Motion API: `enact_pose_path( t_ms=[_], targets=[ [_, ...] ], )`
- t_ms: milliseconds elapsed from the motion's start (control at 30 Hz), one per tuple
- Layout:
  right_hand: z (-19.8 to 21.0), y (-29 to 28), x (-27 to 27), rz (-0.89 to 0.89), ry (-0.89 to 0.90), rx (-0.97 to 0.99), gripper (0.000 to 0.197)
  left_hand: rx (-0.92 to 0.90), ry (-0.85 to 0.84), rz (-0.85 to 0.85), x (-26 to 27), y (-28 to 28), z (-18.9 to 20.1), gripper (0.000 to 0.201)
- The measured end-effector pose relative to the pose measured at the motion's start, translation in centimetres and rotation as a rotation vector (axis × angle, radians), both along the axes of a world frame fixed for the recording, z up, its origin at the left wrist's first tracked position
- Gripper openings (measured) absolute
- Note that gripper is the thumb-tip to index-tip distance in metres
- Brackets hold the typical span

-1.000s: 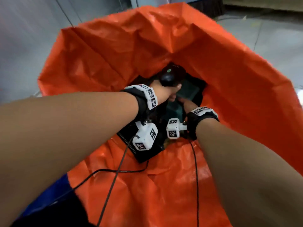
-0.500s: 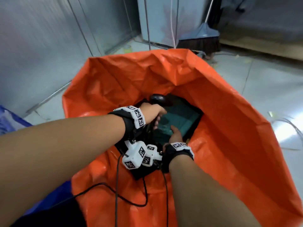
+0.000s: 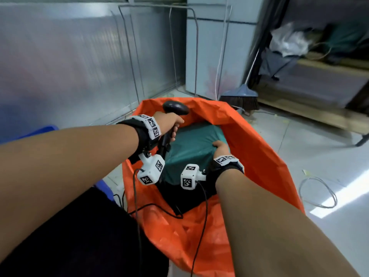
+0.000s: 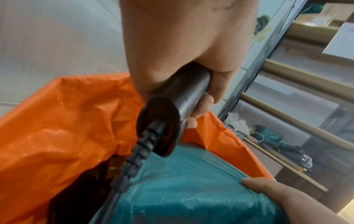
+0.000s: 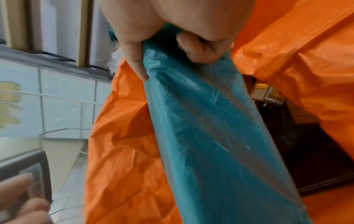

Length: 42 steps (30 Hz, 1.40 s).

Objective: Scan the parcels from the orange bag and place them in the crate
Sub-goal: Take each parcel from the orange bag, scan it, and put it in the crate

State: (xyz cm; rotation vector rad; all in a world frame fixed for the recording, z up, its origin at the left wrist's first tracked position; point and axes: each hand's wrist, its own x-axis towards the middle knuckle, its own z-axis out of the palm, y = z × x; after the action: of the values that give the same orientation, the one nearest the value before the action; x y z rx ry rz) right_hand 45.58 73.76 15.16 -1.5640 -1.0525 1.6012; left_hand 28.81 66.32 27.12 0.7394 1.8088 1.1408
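Observation:
The orange bag (image 3: 257,156) stands open on the floor in front of me. A teal plastic-wrapped parcel (image 3: 191,148) is lifted up to the bag's mouth. My right hand (image 3: 220,146) grips its right edge, thumb and fingers bunching the teal film (image 5: 201,106). My left hand (image 3: 170,124) holds a black handheld scanner (image 3: 175,107) by its handle (image 4: 184,94), its head above the bag's far rim and its cable (image 4: 138,154) trailing down. A dark parcel (image 3: 185,198) lies under the teal one. A brown box (image 5: 268,92) shows deeper inside the bag.
A blue crate (image 3: 40,129) edge shows at the left behind my left arm. A metal wall panel and wire frame (image 3: 155,56) stand behind the bag. A broom (image 3: 241,96) leans at the back, wooden shelving (image 3: 319,92) to the right, and a cable loop (image 3: 319,192) lies on the floor.
Both hands have risen from deep inside the bag to its mouth, bringing the teal parcel and the scanner up. My view has lifted away from the bag.

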Motion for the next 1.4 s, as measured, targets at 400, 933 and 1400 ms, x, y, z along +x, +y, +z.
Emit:
enact_pose_path(
  t_ms=[400, 933, 1400],
  targets=[
    [13.4, -5.3, -9.2, 0.029, -0.216, 0.203, 0.073, 0.211, -0.012, 0.142, -8.0, -10.4, 7.6, 0.031],
    [23.5, -28.1, -34.9, 0.861, -0.357, 0.929, 0.073, 0.480, -0.304, 0.759, -27.1, -33.4, 7.6, 0.034],
    [13.7, -34.8, -38.7, 1.300, -0.835, 1.589, 0.073, 0.191, -0.345, 0.894, -31.4, -38.9, -3.4, 0.026]
  ],
)
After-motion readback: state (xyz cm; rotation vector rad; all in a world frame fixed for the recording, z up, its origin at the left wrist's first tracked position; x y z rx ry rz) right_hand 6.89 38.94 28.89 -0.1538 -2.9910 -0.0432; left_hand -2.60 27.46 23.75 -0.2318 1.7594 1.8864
